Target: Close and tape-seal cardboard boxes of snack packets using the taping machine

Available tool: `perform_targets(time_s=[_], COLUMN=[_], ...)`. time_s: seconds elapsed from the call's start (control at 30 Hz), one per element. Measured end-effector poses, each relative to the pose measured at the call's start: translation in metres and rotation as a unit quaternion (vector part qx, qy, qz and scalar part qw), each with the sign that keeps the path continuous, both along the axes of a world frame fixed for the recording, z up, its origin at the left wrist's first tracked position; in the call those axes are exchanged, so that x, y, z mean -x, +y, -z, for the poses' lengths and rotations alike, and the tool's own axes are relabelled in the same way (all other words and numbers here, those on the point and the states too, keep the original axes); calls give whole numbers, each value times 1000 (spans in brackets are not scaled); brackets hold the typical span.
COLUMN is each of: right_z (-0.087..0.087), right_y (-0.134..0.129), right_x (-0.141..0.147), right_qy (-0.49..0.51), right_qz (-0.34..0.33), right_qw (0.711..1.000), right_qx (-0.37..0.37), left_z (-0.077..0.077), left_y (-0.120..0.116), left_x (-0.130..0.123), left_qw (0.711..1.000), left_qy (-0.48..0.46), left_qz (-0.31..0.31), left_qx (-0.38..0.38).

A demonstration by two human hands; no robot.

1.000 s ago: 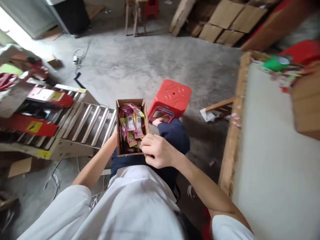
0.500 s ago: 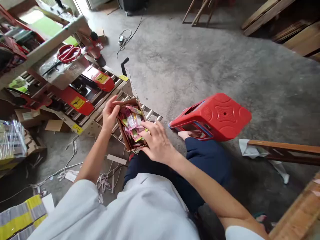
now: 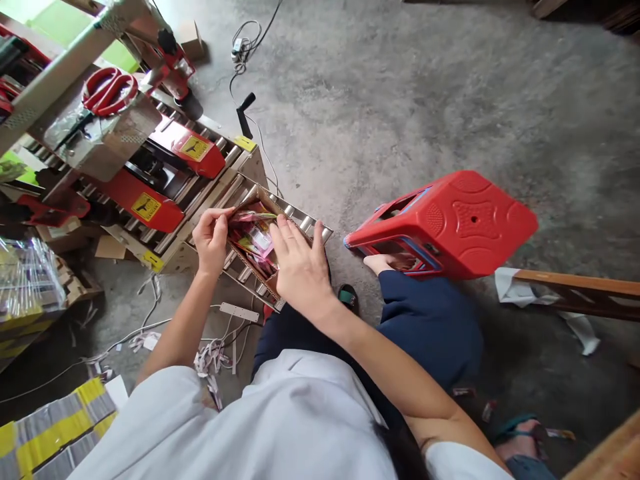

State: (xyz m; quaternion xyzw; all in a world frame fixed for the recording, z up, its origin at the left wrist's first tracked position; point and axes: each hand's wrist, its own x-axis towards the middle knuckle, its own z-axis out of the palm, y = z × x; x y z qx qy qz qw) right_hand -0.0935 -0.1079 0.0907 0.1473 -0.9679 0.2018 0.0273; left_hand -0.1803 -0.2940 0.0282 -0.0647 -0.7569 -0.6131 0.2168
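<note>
A small open cardboard box [image 3: 257, 195] full of pink and yellow-green packets [image 3: 257, 239] rests on the metal rollers [image 3: 303, 222] at the end of a conveyor. My left hand [image 3: 211, 239] grips the box's left upper edge between thumb and fingers. Over the right part of the box lies my right hand [image 3: 300, 267], fingers stretched out, its fingertips on the packets. Part of the contents is hidden beneath it.
A taping machine with red guards [image 3: 157, 203] and red-handled scissors [image 3: 109, 91] stands at left. Right of my knees is a red plastic stool [image 3: 465, 227]. Cables and a power strip [image 3: 239, 312] lie on the floor, near wrapped stacks [image 3: 30, 287]. Another person's foot [image 3: 523, 437] shows lower right.
My right hand has flattened and spread its fingers over the packets. The box is turned a little, and my left hand still holds its edge. The camera view has shifted.
</note>
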Motion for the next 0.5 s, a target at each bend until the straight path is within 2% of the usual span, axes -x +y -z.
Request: perform_targets(time_s=[0.03,0.1,0.2,0.27,0.4,0.5], right_z=[7,24,48,58,62,58], right_y=[-5,-17,-28,-30,-21,-7], right_x=[2,9,26,37,49,51], right_qy=[21,39,-3,-38,-65,-74], right_qz=[6,-30,-104,-110,-131,-192], right_qw=[1000,998,994,993,989,972], right_qx=[15,40,40,23,24,112], left_z=[0,0,-5,-12,-30,-32], left_y=[0,0,-5,-8,-11,-4], left_x=[-4,-10,-13,-9,6,18], left_qw=[1000,999,996,987,941,897], left_qy=[-5,-15,-13,4,6,-40], left_qz=[0,11,29,30,83,116], left_qx=[8,28,87,155,329,424])
